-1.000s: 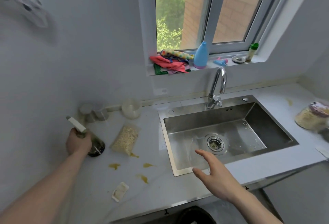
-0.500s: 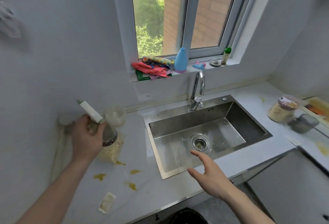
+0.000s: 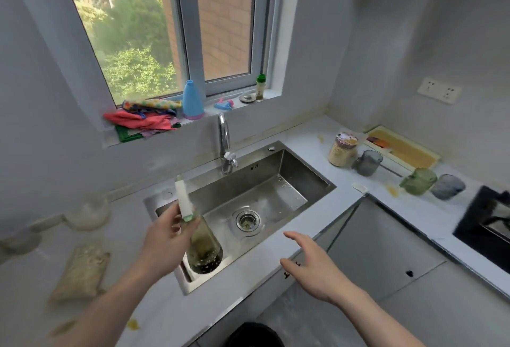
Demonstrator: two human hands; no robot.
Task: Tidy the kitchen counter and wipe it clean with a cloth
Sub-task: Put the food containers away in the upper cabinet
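**Inspector:** Report the hands.

**Operator:** My left hand (image 3: 165, 239) grips a glass bottle (image 3: 202, 247) at its neck, just under the white and green pourer (image 3: 183, 199). The bottle hangs tilted over the near left corner of the sink (image 3: 303, 178), clear of the counter (image 3: 132, 230). My right hand (image 3: 311, 261) is released, fingers spread, holding nothing, hovering over the front edge of the counter, to the right of the bottle.

**Inspector:** Where is the cloth?

**Operator:** Untouched. A heap of coloured cloths (image 3: 143, 120) lies on the windowsill, well beyond both hands, beside a blue bottle (image 3: 191, 101).

**Inspector:** State of the counter?

**Operator:** Still cluttered. Left of my left hand I see a bag of grains (image 3: 82, 272) and blurred clear containers (image 3: 88, 211) by the wall. Far right of my right hand stand a grain jar (image 3: 342, 150), a grey cup (image 3: 368, 163), a green cup (image 3: 418, 181), a blue cup (image 3: 447, 186) and a tray (image 3: 403, 148). Yellow spills (image 3: 392, 190) show near the cups, and another near my left forearm.

**Inspector:** Progress, in your judgement?

**Operator:** Early. I judge that tidying is only under way, with one item in hand. No wiping is done: the stains remain and no cloth is fetched. Left to do: place the bottle, clear the remaining items, fetch a cloth, wipe both runs of counter.
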